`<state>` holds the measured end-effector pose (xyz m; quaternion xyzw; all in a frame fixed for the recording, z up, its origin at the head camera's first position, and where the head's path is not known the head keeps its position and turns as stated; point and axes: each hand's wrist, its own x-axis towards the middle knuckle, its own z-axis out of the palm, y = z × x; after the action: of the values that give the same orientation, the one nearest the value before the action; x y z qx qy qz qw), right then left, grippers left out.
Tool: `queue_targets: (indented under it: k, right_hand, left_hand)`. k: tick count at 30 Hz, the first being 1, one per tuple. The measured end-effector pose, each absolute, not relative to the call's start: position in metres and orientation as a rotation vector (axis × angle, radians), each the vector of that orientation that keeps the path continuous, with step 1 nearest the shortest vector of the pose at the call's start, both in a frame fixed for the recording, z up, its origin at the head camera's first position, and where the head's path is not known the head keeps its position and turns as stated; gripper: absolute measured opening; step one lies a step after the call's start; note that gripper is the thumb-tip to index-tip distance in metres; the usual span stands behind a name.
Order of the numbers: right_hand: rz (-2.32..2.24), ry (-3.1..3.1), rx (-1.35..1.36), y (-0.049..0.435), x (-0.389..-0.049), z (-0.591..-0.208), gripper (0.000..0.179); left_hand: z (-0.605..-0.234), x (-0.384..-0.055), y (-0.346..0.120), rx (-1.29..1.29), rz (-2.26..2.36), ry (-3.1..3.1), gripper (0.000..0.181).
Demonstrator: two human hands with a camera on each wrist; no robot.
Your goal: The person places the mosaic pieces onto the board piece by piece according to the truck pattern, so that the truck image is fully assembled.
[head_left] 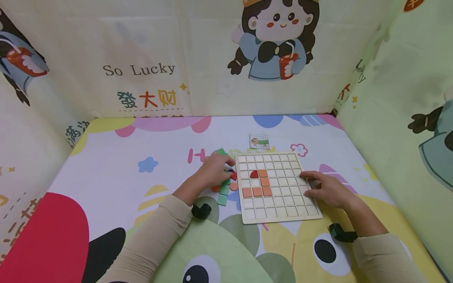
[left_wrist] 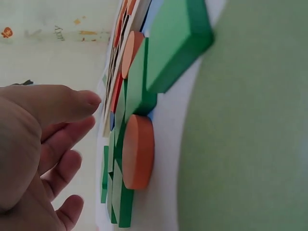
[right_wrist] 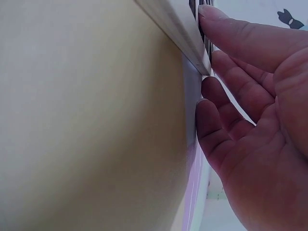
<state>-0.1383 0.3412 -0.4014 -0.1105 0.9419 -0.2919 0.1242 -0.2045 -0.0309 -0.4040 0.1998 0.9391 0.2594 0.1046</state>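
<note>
A wooden grid board point(head_left: 283, 212) lies on the table, with a dark red quarter-round piece point(head_left: 254, 174) and several orange square tiles point(head_left: 265, 182) in its cells. Left of it lie loose pieces: green square tiles point(head_left: 222, 199), orange round pieces point(left_wrist: 136, 153) and a red piece point(head_left: 233, 175). Above these pieces hovers my left hand point(head_left: 214, 169), its thumb and fingers apart and nothing visible between them. My right hand point(head_left: 328, 189) rests its thumb and fingertips on the board's right edge; in the right wrist view the thumb point(right_wrist: 240, 38) lies over that edge.
A small printed picture card point(head_left: 259, 141) lies just behind the board. The table wears a colourful cartoon cloth point(head_left: 106, 165). Printed fabric walls point(head_left: 198, 51) close off the back and both sides. Each wrist carries a dark camera point(head_left: 201, 211).
</note>
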Motion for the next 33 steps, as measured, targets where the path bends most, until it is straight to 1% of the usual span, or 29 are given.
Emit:
queue_targets:
  k: [8, 20, 33]
  right_hand:
    - [-0.860, 2.750, -0.332, 0.3420, -0.1377, -0.4017, 0.062]
    - [-0.856, 2.748, -0.333, 0.3419, -0.1381, -0.4016, 0.062]
    - [-0.834, 2.755, -0.328, 0.3426, -0.1384, -0.4028, 0.062]
  left_hand:
    - [-0.4095, -0.2055, -0.0295, 0.611, 0.729, 2.727, 0.033]
    - [-0.4111, -0.2071, -0.0277, 0.644, 0.629, 2.737, 0.027]
    - [-0.4091, -0.2065, -0.0316, 0.640, 0.538, 2.837, 0.030]
